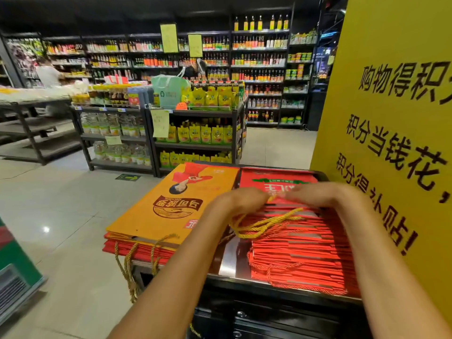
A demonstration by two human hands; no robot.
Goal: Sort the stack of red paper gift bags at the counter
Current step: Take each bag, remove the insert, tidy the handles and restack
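Two piles occupy the counter (227, 255): red gift bags (300, 243) fanned at the right, an orange-topped pile (168, 209) at the left. Left hand (241, 198) and right hand (315, 193) curl onto the top red bag, pinching its yellow cord handle (266, 223). The paper looks light, stiff and likely slippery; lift by the folded top edge. No containers are visible.

Only 1 cam on my feed: head-worn wide-angle, looking fwd and down, close over the tabletop (227, 263) at lower center; shop shelves (195, 113) far off across upper frame.
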